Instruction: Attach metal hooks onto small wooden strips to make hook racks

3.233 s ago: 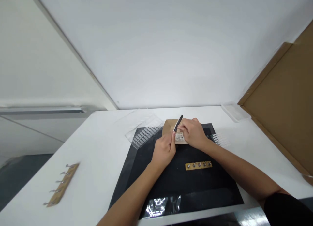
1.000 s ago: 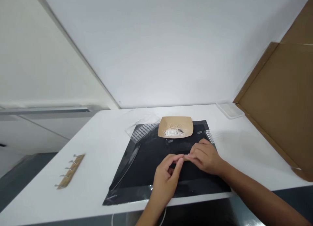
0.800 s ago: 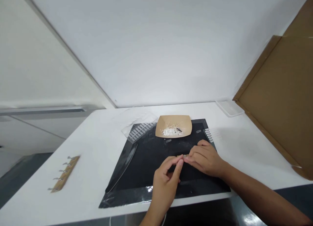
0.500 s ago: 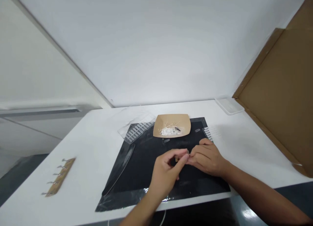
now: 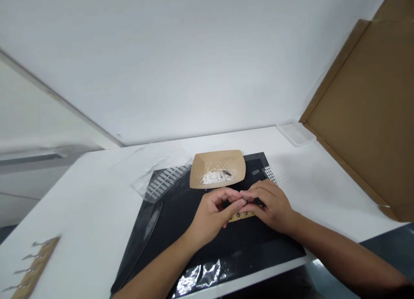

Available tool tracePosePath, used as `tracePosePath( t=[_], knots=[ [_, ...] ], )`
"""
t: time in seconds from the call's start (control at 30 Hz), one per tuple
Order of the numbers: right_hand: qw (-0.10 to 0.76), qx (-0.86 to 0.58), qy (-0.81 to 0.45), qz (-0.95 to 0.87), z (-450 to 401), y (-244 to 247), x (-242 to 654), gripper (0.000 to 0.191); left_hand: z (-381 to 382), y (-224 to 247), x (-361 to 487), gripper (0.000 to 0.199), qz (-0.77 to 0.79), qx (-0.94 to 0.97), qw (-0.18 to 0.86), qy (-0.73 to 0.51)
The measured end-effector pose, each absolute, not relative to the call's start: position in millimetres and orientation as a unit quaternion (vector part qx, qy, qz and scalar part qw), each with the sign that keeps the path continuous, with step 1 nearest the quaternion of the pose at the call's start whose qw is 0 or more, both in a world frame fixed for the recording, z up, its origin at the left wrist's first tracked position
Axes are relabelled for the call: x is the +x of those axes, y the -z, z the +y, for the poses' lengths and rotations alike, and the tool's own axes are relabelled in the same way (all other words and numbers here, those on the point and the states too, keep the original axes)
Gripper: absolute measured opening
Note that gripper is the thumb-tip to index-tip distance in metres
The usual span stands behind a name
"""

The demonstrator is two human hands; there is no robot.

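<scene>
Farthest left of the left hand (image 5: 210, 218), well apart from it on the white worktop (image 5: 77, 212), a wooden strip with metal pegs (image 5: 36, 269) is cut off by the picture's edge. Nearer that hand, beyond it and to its left, a clear plastic sheet with rows of pale oblong shapes (image 5: 165, 181) overlaps the corner of a black mat (image 5: 258, 247), which spreads beneath both hands. Just beyond the left hand sits a tan paper tray (image 5: 205, 159) holding thin sticks and white bits. The left hand's thumb and forefinger pinch a small piece (image 5: 243, 200), mostly hidden by fingertips. Below them, between the hands, shows part of a pegged wooden block (image 5: 242, 217). The right hand (image 5: 272, 207) brings bent fingers against the left's fingertips; whether it grips the piece too I cannot tell. Beyond the right hand lie a small clear oval (image 5: 255, 172) and a sheet of white dots (image 5: 270, 174). Farther off are a shallow clear container (image 5: 296, 134) and, rightmost, a cardboard panel (image 5: 365, 118).
</scene>
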State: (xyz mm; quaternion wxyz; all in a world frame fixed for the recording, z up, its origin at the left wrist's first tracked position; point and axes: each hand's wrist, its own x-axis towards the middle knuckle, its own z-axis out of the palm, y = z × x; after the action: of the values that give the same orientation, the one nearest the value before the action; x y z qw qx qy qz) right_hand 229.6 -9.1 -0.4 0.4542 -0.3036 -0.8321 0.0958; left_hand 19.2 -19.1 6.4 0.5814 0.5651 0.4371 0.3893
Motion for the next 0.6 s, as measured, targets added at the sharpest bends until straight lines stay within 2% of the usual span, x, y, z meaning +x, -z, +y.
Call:
tracePosePath(
  t=[0.17,0.37,0.43,0.6],
  knots=[
    [0.431,-0.336,-0.188,-0.816,-14,3,226,0.023,-18,0,12,0.024,0.445,0.631,0.485,-0.411],
    [0.362,-0.348,-0.238,-0.831,-14,7,231,0.027,0,1,-9,0.005,0.352,0.800,0.223,-0.432],
    [0.337,-0.344,-0.259,-0.837,-15,9,232,0.029,6,2,-16,0.009,0.329,0.823,0.202,-0.416],
    [0.300,-0.330,-0.264,-0.855,-16,12,230,0.031,13,4,-22,0.013,0.287,0.857,0.240,-0.354]
  ],
)
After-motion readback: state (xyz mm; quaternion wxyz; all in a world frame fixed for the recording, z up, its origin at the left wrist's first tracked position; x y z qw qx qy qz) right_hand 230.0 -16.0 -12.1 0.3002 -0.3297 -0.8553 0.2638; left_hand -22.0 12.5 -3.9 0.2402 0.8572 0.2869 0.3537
